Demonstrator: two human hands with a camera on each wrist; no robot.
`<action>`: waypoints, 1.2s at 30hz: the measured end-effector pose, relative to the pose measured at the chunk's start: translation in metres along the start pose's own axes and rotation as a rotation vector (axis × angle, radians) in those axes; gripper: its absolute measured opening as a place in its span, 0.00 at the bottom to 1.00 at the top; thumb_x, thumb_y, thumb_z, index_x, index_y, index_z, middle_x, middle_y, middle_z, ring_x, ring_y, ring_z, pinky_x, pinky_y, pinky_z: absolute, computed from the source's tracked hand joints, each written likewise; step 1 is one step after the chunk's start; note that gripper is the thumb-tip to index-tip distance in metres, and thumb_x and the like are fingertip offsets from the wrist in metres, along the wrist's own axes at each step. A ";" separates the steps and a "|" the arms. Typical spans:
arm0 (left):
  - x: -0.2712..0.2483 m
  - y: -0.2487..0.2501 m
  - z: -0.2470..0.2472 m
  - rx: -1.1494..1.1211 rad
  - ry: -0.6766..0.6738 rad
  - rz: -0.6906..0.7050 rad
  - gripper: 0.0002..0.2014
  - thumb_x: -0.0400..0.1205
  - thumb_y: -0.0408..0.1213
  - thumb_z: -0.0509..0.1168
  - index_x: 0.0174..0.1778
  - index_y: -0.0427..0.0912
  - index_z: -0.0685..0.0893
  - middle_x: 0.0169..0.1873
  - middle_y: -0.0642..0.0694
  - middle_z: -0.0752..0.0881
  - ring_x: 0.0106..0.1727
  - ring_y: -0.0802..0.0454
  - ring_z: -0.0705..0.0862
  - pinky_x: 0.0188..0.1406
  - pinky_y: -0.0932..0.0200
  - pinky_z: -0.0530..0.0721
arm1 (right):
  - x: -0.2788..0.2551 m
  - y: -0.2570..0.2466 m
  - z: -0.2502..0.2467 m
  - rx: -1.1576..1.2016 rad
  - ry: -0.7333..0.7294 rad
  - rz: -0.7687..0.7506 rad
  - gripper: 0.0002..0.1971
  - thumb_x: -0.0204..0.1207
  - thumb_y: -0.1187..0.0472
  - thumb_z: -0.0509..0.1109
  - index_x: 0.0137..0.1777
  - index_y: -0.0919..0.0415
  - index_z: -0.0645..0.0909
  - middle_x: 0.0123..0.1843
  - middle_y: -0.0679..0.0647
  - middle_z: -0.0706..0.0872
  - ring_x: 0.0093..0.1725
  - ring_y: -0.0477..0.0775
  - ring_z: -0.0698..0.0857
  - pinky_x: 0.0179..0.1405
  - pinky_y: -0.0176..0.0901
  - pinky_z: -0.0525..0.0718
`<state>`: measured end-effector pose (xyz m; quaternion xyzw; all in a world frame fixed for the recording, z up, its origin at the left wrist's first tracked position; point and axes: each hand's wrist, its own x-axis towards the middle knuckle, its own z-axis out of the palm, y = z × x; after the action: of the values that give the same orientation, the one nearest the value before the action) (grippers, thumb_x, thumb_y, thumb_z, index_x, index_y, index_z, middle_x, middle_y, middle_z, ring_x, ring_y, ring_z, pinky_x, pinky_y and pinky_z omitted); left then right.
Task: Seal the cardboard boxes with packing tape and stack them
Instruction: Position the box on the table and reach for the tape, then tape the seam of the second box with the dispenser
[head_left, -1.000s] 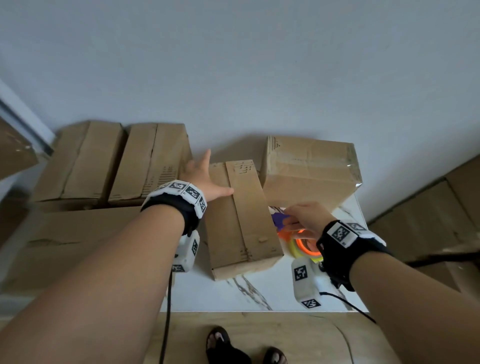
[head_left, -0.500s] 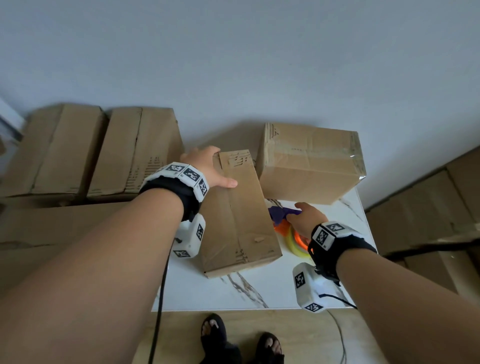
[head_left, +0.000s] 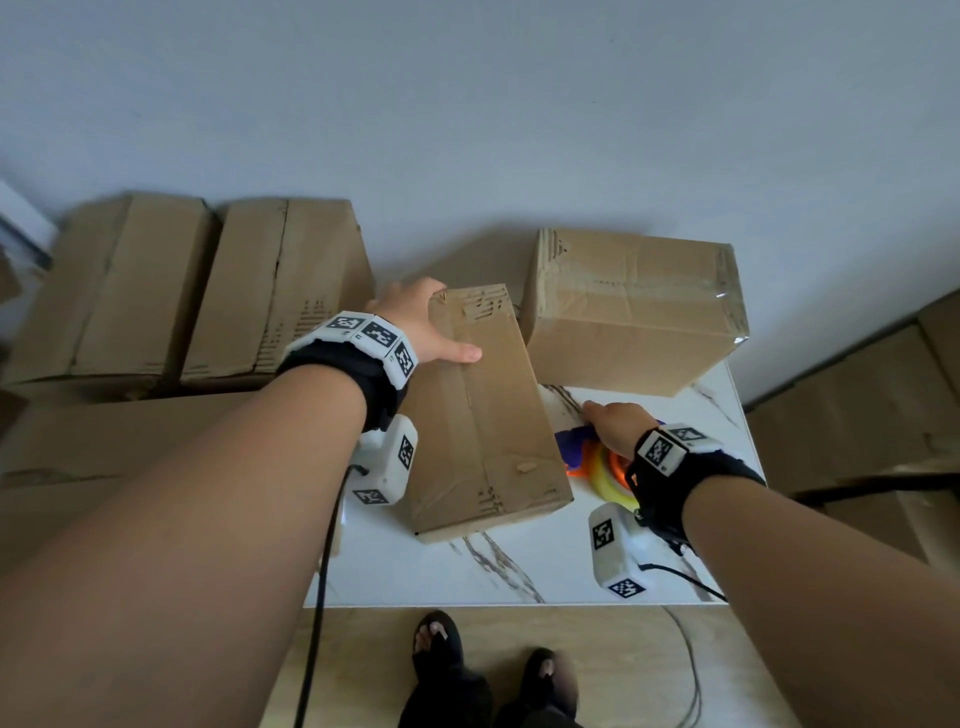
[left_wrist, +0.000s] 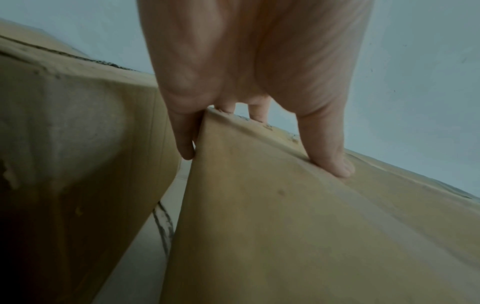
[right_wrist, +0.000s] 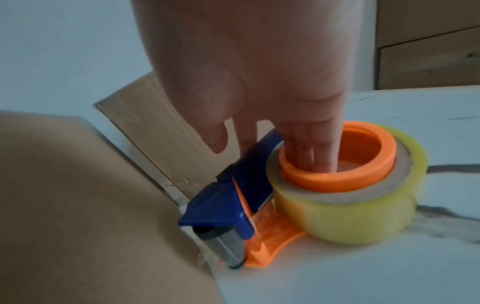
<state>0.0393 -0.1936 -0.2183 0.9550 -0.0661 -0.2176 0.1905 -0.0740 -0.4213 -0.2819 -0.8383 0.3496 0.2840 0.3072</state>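
White bench: left hand is gripping a long brown cardboard box; right hand, fingers straight, is poking into an orange tape dispenser.

A plain room set up for packing: bare pale wall, wood-look floor, marble-patterned tabletop, brown cardboard boxes stacked on both sides.

brown box, white dark-veined table, orange-and-blue dispenser, perhaps yellowish tape roll
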 end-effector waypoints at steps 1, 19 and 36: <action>0.000 0.000 0.000 -0.006 -0.001 -0.004 0.49 0.60 0.64 0.77 0.76 0.55 0.67 0.73 0.47 0.71 0.72 0.44 0.73 0.70 0.47 0.74 | -0.002 0.002 -0.001 0.020 -0.012 -0.006 0.25 0.90 0.52 0.47 0.71 0.71 0.76 0.72 0.68 0.79 0.70 0.66 0.78 0.69 0.48 0.73; -0.037 0.063 -0.046 -0.399 0.117 0.158 0.11 0.82 0.33 0.63 0.58 0.42 0.86 0.54 0.43 0.88 0.55 0.46 0.86 0.59 0.55 0.82 | -0.118 -0.035 -0.108 0.447 -0.078 -0.476 0.02 0.48 0.62 0.70 0.23 0.55 0.80 0.25 0.48 0.80 0.29 0.50 0.77 0.32 0.41 0.74; -0.071 0.045 -0.075 -0.928 -0.131 -0.051 0.05 0.81 0.27 0.62 0.47 0.32 0.83 0.39 0.39 0.87 0.39 0.46 0.87 0.46 0.52 0.89 | -0.166 -0.085 -0.085 0.555 -0.204 -0.744 0.11 0.62 0.75 0.61 0.25 0.61 0.77 0.22 0.52 0.76 0.29 0.52 0.74 0.30 0.38 0.73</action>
<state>0.0064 -0.1953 -0.1106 0.7545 0.0497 -0.2886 0.5873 -0.0857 -0.3659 -0.0850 -0.7606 0.0563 0.1315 0.6333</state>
